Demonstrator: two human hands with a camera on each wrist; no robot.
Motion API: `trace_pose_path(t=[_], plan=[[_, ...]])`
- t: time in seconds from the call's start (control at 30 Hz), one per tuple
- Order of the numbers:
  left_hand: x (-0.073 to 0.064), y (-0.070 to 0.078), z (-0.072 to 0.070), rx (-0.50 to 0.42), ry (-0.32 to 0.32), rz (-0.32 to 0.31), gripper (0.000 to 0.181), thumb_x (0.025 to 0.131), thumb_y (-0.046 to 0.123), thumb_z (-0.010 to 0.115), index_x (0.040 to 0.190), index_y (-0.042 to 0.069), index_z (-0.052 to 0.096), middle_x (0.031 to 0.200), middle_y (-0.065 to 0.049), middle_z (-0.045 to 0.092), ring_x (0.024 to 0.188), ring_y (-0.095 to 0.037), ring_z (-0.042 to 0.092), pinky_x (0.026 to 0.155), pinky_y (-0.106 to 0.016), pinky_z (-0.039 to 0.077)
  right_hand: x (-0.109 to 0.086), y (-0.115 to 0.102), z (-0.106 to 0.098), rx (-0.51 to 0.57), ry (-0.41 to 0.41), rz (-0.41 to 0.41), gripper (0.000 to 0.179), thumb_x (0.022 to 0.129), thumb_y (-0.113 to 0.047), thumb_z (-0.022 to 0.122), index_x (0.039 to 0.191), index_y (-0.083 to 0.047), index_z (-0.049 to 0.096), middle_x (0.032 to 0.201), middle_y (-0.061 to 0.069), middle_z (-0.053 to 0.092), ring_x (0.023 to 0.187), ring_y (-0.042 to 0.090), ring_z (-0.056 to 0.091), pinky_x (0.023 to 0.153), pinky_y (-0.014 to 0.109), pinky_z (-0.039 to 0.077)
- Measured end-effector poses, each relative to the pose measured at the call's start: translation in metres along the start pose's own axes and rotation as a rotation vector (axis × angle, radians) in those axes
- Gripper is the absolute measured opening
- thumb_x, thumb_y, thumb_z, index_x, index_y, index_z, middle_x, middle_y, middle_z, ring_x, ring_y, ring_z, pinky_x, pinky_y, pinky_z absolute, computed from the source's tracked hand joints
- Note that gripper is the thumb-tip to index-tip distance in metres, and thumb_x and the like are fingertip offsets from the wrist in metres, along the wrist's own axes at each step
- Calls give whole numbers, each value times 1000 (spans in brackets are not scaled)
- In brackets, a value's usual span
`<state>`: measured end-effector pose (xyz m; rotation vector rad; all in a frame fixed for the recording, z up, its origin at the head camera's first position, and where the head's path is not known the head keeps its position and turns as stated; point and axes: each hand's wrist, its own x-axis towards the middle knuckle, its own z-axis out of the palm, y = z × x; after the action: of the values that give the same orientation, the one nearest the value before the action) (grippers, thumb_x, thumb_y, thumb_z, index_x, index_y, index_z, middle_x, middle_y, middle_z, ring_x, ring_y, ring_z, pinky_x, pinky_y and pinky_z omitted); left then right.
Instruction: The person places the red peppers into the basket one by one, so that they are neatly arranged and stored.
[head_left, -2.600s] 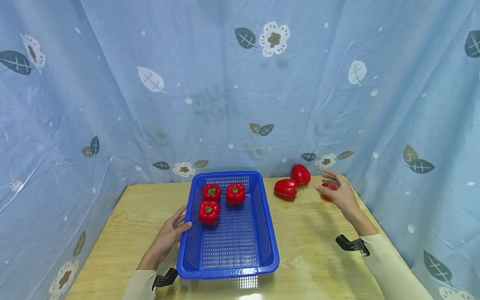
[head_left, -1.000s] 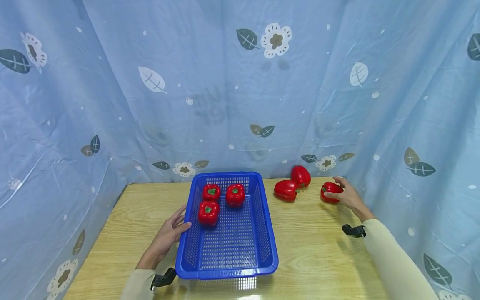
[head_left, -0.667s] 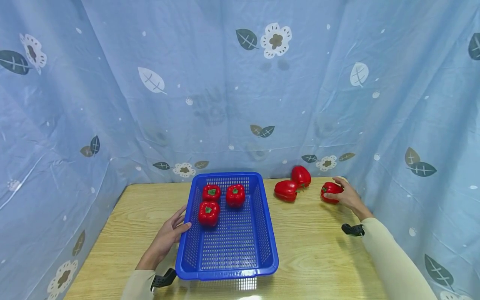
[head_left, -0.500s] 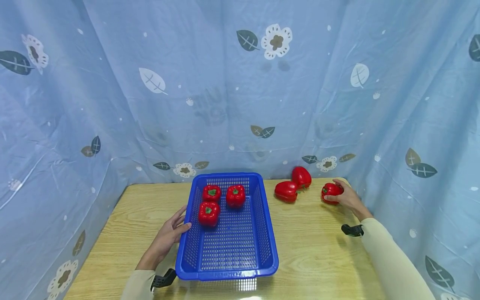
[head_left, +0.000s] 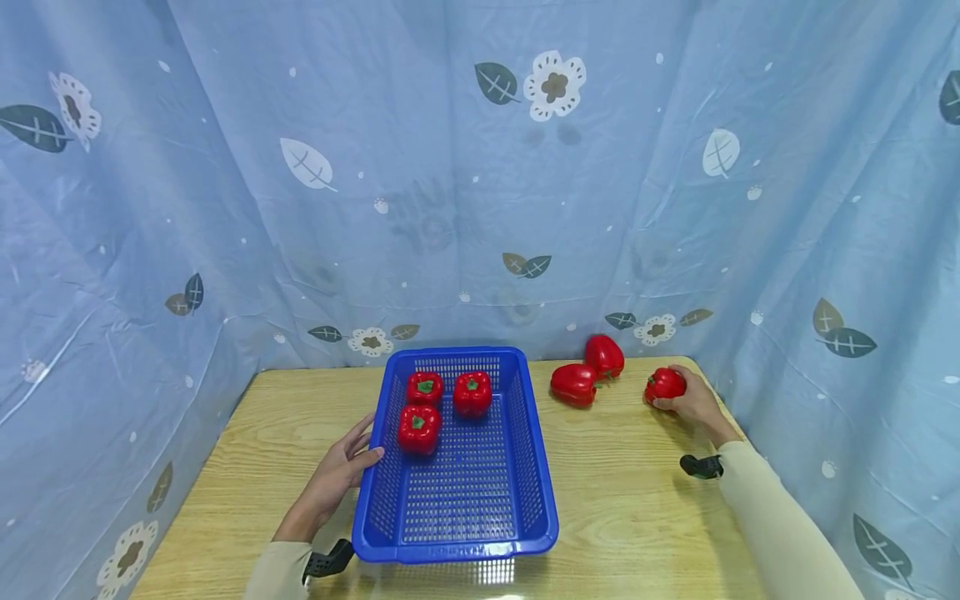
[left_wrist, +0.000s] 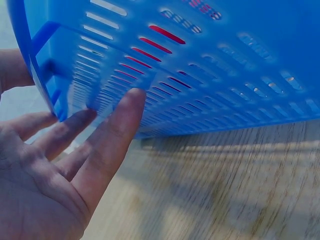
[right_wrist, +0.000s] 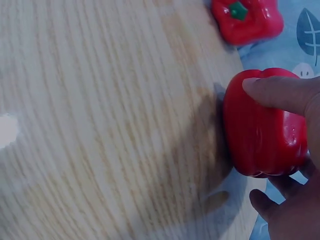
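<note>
A blue plastic basket (head_left: 459,500) with slotted walls stands on the table, three red bell peppers in its far part. My left hand (head_left: 337,475) grips its left rim, thumb over the edge and fingers against the outer wall (left_wrist: 220,80). Over on the right, my right hand (head_left: 696,407) grips a red bell pepper (head_left: 663,383) lying on its side. In the right wrist view the thumb (right_wrist: 275,92) lies along this bell pepper (right_wrist: 250,130), and the other fingers reach round its far side, partly hidden.
Two more red bell peppers (head_left: 573,384) (head_left: 604,357) lie side by side between the basket and my right hand, near the table's back edge. A blue patterned curtain (head_left: 450,167) hangs behind and along both sides of the wooden table (head_left: 615,500).
My right hand has come down over the far right bell pepper and its fingers have closed round it. The left hand and the basket have stayed in place.
</note>
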<state>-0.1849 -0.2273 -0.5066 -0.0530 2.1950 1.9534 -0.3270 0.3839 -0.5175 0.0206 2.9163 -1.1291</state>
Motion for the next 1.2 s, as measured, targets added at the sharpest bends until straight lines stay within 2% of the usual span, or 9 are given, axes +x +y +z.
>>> trace_pose_path(t=[0.33,0.57,0.9,1.2], plan=[[0,-1,-1,-3,6,-1,73,95,28,64,156,28,24,159,-19,31,127,-39,57,91,-47,57,-8,1,4,16,34,63,88,86,-27,74,148,7,22,146,38,33,129,54,39,105,63,41],[2,-4,0,19,26,-7,73,94,30,65,155,30,27,158,-16,33,131,-41,53,94,-51,55,-16,0,8,89,56,107,91,85,-30,75,146,8,20,145,36,32,129,51,39,105,60,42],[0,-2,-1,9,4,5,74,95,31,64,156,28,23,160,-18,30,129,-41,54,92,-48,56,-23,-4,8,54,34,79,93,87,-34,72,152,6,18,149,37,29,132,53,36,105,63,42],[1,-4,-1,18,21,-3,73,95,28,64,156,28,25,159,-18,32,126,-40,57,91,-48,57,-31,-7,6,92,56,62,91,88,-35,73,151,5,21,149,35,31,133,51,37,106,62,40]])
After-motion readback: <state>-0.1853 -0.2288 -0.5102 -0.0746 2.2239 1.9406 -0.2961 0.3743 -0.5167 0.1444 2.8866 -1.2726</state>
